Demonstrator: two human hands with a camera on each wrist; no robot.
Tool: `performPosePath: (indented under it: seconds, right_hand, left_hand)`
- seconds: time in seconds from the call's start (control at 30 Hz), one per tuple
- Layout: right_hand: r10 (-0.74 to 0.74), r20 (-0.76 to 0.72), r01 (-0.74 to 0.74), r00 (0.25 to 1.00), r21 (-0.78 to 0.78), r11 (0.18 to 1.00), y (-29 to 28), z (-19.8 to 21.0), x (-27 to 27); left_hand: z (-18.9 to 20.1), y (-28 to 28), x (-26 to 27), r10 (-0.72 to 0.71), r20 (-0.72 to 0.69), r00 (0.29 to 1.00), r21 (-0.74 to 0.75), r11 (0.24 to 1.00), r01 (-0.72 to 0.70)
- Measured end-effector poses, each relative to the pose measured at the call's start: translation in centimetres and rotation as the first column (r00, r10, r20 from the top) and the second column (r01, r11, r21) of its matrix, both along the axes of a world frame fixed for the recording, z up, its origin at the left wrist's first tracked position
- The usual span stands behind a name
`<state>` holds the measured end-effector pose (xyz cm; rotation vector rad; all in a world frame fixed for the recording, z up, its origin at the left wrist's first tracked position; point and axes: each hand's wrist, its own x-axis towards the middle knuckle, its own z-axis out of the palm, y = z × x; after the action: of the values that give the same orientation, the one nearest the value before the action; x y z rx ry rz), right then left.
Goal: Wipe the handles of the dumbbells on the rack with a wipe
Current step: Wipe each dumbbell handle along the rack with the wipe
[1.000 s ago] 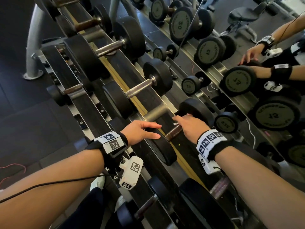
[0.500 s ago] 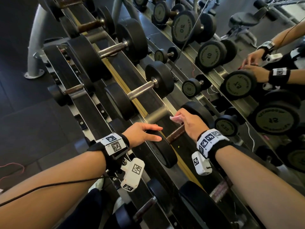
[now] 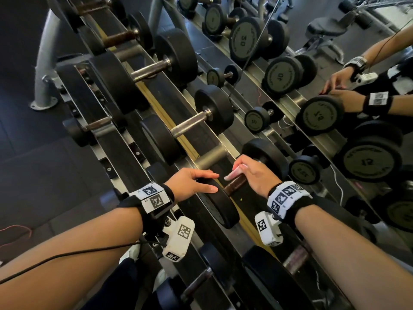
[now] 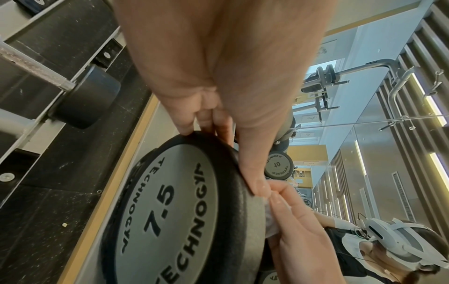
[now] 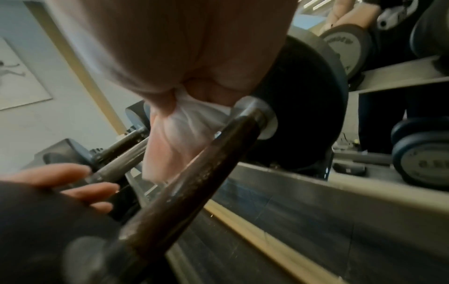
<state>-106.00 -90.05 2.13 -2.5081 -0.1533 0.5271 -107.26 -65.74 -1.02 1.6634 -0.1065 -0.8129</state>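
So the right hand (image 3: pixel 257 175) was bunched up around a crumpled white wipe (image 5: pixel 187 123), fingers curled tight on it, pressing it against the dark, rusty-looking knurled metal handle (image 3: pixel 234 183) of the black rubber-edged round dumbbell (image 4: pixel 170 221). A bit of the wipe poked out past the fingertips, right up at the handle's far end, by the shiny steel collar (image 5: pixel 257 115). The left hand (image 3: pixel 192 183) was relaxed, fingers mostly straight, just resting on the rim of the near weight head, which had a matte grey face stamped "7.5". The two hands were nearly touching. That dumbbell sat on the angled black-and-grey metal rack (image 3: pixel 125 162), with a chunkier black dumbbell with a silver textured handle (image 3: pixel 190 125) just beyond the left hand's fingertips.
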Motion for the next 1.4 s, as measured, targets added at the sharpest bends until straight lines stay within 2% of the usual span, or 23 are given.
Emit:
performPosePath:
  seconds: [0.1,0.2,0.23,0.43,0.5,0.53,0.6,0.67,0.73,0.8,1.03,1.17,1.4]
  right_hand:
    - [0.058,0.105,-0.051,0.993,-0.062,0.997,-0.1,-0.1,-0.1]
    - [0.243,0.043,-0.216,0.969,-0.323,0.921,-0.2,-1.2,-0.9]
    - [0.259,0.039,-0.231,0.965,-0.34,0.911,-0.3,-1.6,-1.0]
    - [0.22,-0.084,-0.222,0.972,-0.005,0.975,-0.3,-1.6,-1.9]
    - [0.121,-0.083,-0.113,0.989,0.098,0.989,-0.8,-0.3,-1.4]
    - [0.051,-0.033,-0.047,0.998,0.113,0.993,-1.1,0.2,-1.0]
    - [-0.019,0.124,0.01,0.992,0.073,0.997,-1.1,1.0,-0.5]
    - [0.09,0.182,-0.073,0.979,-0.099,0.992,-0.2,1.2,-0.3]
    - [0.208,0.01,-0.195,0.978,-0.307,0.932,1.3,0.7,-0.5]
    - [0.231,-0.09,-0.248,0.969,-0.401,0.882,2.0,-0.3,-1.2]
    - [0.246,-0.142,-0.269,0.959,-0.183,0.946,1.1,0.4,-2.4]
    - [0.171,-0.009,-0.171,0.985,-0.065,0.983,0.0,1.9,-1.5]
    - [0.275,-0.116,-0.294,0.954,-0.208,0.933,0.6,-0.2,-3.6]
  left_hand:
    - [-0.1,0.0,0.0,-0.004,0.002,1.0,-0.009,1.0,0.004]
    - [-0.3,0.0,0.0,0.004,0.001,1.0,-0.019,1.0,-0.004]
    - [-0.3,-0.1,0.0,0.002,0.001,1.0,-0.021,1.0,-0.002]
    - [-0.4,-0.1,0.0,0.0,0.002,1.0,-0.029,1.0,0.0]
    - [-0.4,-0.1,0.0,0.005,-0.006,1.0,-0.035,0.999,-0.005]
    - [-0.4,-0.1,-0.1,0.008,-0.009,1.0,-0.038,0.999,-0.008]
    - [-0.5,-0.1,-0.1,0.011,-0.007,1.0,-0.042,0.999,-0.012]
    - [-0.5,-0.1,0.0,0.007,-0.002,1.0,-0.032,0.999,-0.007]
    - [-0.6,-0.2,0.0,0.005,-0.002,1.0,-0.028,1.0,-0.005]
    - [-0.7,-0.1,0.1,0.001,-0.005,1.0,-0.027,1.0,-0.001]
    - [-0.8,-0.1,0.2,0.004,0.0,1.0,-0.034,0.999,-0.004]
    - [-0.8,-0.1,0.2,-0.006,-0.002,1.0,-0.027,1.0,0.006]
    - [-0.6,-0.1,0.5,-0.031,0.009,0.999,-0.001,1.0,0.031]
